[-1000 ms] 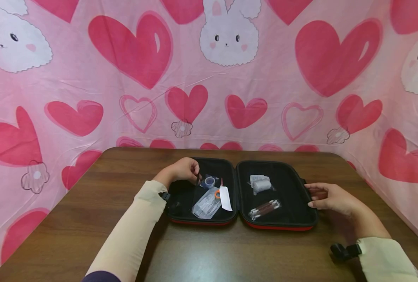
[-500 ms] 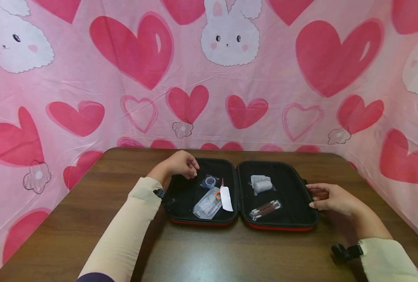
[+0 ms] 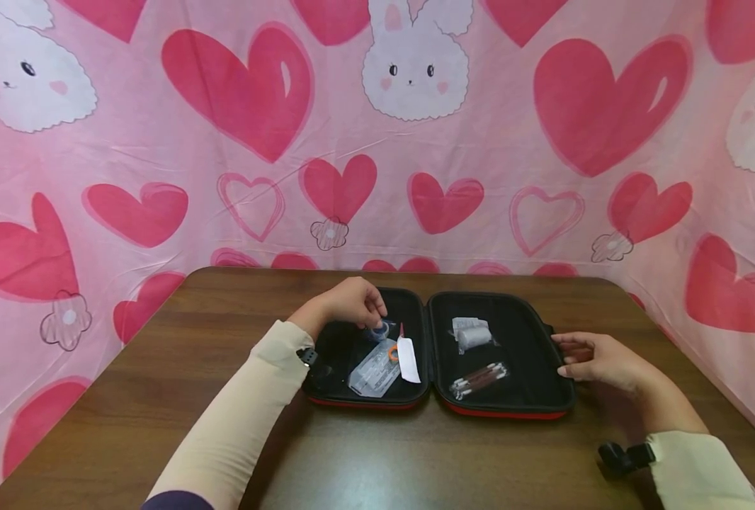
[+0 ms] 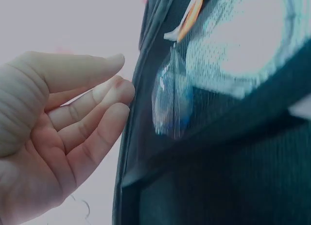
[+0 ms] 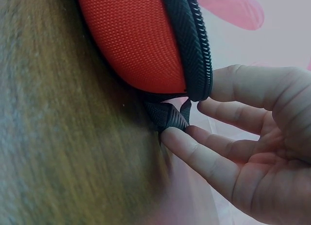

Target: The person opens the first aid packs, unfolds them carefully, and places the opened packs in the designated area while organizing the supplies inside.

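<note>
A zip case (image 3: 523, 354) with black inside and red outside lies spread open on the table. My left hand (image 3: 350, 303) hovers over its left half, above a small bagged roll of tape (image 3: 379, 330). In the left wrist view, that hand's fingers (image 4: 97, 142) are loosely bent and hold nothing. At the case's right edge, my right hand (image 3: 600, 360) grips the rim, its thumb against the zipper and its fingers at the black strap (image 5: 167, 115). Near the tape lie a clear packet (image 3: 375, 370) and orange-handled scissors (image 3: 408, 360) with a white cover.
The case's right half holds a wrapped white roll (image 3: 474, 336) and a bag of cotton swabs (image 3: 479, 380). Beneath is a brown wooden table (image 3: 352, 460). A pink cloth with hearts and rabbits (image 3: 333, 106) hangs behind and at the sides.
My left hand has lifted from inside the case's left half, leaving a dark item it held, then moved right over the tape. My right hand has stayed at the case's edge.
</note>
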### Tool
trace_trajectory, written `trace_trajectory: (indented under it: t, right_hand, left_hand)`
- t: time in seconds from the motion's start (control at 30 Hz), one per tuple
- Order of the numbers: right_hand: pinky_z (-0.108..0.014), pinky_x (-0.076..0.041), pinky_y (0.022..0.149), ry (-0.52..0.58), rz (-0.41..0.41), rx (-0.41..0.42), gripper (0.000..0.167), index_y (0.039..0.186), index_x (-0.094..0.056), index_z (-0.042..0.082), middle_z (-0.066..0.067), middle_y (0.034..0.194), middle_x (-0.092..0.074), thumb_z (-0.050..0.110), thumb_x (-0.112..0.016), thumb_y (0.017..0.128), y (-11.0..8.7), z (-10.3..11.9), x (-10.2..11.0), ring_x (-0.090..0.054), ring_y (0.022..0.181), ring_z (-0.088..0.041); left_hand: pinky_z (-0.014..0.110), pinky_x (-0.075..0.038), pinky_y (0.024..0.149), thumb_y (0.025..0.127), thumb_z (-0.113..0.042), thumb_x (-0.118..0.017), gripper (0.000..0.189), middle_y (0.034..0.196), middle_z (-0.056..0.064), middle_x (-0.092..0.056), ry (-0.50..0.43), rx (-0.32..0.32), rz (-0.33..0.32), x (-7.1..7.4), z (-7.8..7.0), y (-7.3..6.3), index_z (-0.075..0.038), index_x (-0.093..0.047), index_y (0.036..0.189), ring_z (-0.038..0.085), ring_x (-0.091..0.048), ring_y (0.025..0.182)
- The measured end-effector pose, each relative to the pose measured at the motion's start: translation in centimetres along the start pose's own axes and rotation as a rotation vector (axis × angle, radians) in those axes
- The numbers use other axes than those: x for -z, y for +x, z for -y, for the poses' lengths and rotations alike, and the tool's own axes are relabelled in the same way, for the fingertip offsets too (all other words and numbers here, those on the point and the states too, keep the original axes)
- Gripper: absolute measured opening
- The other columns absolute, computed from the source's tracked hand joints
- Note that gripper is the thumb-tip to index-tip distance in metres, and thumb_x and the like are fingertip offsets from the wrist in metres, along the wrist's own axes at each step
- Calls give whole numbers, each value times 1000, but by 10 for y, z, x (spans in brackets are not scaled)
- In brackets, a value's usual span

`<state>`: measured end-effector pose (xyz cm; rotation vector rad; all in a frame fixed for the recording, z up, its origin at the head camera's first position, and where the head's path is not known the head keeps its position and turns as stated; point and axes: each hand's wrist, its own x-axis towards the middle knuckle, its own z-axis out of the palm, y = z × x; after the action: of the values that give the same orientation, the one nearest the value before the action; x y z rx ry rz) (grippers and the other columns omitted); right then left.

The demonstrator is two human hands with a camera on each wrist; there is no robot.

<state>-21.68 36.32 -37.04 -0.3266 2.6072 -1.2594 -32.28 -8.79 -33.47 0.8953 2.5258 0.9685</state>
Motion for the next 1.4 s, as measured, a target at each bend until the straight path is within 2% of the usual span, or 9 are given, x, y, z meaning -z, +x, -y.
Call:
trace_trajectory:
  t: [0.2, 0.43, 0.73, 0.93, 1.2, 1.4]
  right_hand:
    - [-37, -57, 78, -16, 1, -1, 71, 136, -40, -17, -38, 126, -52, 11, -77, 82, 0, 1, 0, -58, 110, -45]
    - [-38, -57, 78, -10, 4, -7, 71, 137, -40, -16, -38, 127, -51, 11, -77, 83, 0, 1, 0, -58, 110, -45]
    - [-35, -57, 77, -37, 1, 6, 68, 136, -41, -17, -37, 125, -53, 9, -76, 83, 1, 0, 1, -59, 109, -45]
    - [-35, -57, 77, -49, -4, 7, 68, 136, -41, -16, -37, 126, -53, 9, -76, 83, 1, -1, 2, -59, 109, -44]
    - [-36, -57, 77, 8, 3, -6, 71, 137, -40, -16, -39, 128, -50, 9, -77, 82, 1, -1, -1, -57, 111, -45]
    - [-37, -57, 77, -9, -4, -9, 70, 136, -40, -16, -38, 128, -50, 9, -77, 83, 1, -1, 1, -58, 110, -44]
  left_hand:
    - [28, -56, 60, 82, -5, -75, 11, 75, 2, -71, 40, -47, 22, -7, -11, 6, 0, -73, 92, 13, -63, 59]
    - [26, -55, 58, 81, -5, -76, 6, 74, -1, -71, 69, -74, 58, -18, -16, 13, -6, -73, 86, 10, -63, 60]
    - [23, -54, 65, 78, -16, -83, 23, 81, -4, -69, 160, -79, 126, -30, -20, 21, -5, -73, 96, 7, -63, 74]
    - [21, -51, 74, 77, -22, -83, 33, 88, 0, -69, 248, -113, 149, -34, -26, 23, -4, -70, 102, 7, -60, 80]
    - [23, -50, 76, 72, -26, -88, 44, 95, -1, -67, 334, -57, 195, -40, -30, 25, -9, -70, 108, 9, -59, 85]
    - [24, -50, 78, 72, -30, -88, 48, 98, -1, -66, 364, -51, 211, -42, -32, 26, -8, -70, 110, 9, -58, 88]
